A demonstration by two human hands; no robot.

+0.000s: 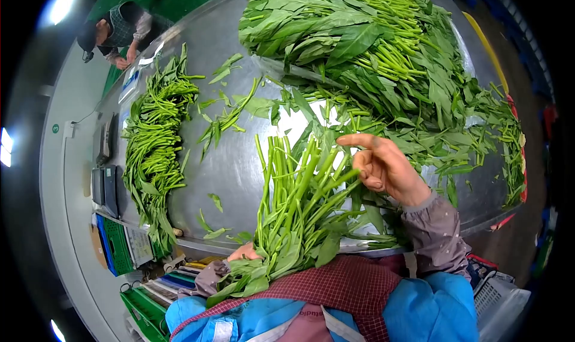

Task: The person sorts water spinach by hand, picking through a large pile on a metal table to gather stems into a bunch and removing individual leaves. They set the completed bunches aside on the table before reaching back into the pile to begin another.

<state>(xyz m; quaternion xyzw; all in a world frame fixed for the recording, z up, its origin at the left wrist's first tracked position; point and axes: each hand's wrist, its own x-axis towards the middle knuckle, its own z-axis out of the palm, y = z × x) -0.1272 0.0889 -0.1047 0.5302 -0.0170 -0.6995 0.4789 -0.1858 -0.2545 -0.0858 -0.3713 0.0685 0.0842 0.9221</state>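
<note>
A loose bunch of water spinach (293,192), its cut stems pointing away from me, rests against my apron. My left hand (244,252) is wrapped around its lower leafy part at the left; most of those fingers are hidden by leaves. Just right of the stem ends is my right hand (386,168), its index finger stretched out and the other fingers loosely bent. I see nothing held in it, though one stem tip comes close to its fingers. Beyond both hands lies a large heap of water spinach (383,60) on the metal table (224,156).
Along the table's left side runs a row of bundled water spinach (159,138). Loose leaves and stems (230,117) are scattered between. Green crates (114,246) stand below the left edge. Another person (123,33) works at the far left corner.
</note>
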